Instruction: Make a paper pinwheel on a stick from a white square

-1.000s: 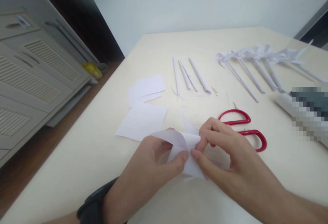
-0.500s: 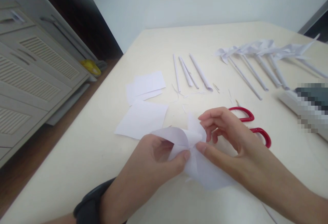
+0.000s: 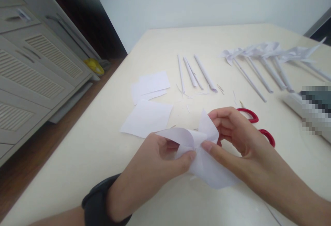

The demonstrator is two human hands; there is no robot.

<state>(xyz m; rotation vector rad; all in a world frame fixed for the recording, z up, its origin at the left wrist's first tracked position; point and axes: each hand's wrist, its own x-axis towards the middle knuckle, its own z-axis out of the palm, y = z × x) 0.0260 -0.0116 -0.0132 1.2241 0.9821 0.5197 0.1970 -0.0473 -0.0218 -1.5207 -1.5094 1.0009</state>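
A white paper pinwheel [image 3: 210, 169] with curled blades is held between both hands above the table. My left hand [image 3: 165, 160] pinches it near the centre, thumb on top and the fingers partly hidden under a curled blade. My right hand [image 3: 232, 143] grips it from the other side, its thumb pressing by the centre and the fingers behind an upright pointed flap. Just beyond the right hand lie scissors with red handles [image 3: 267, 136], their blades hidden. Flat white paper sheets [image 3: 147, 117] rest beyond the left hand.
Rolled paper sticks [image 3: 205, 72] lie mid-table beside thin paper scraps and small pins [image 3: 220, 88]. At the right back are several finished paper pinwheels [image 3: 269, 51] on sticks. A white object with a blurred dark top [image 3: 307, 115] sits at the right edge. Cabinets [image 3: 38, 70] stand left.
My right fingers have moved behind the pinwheel's upright flap and closed on it, where before they were spread beside it. My left hand keeps its pinch. The view has shifted slightly.
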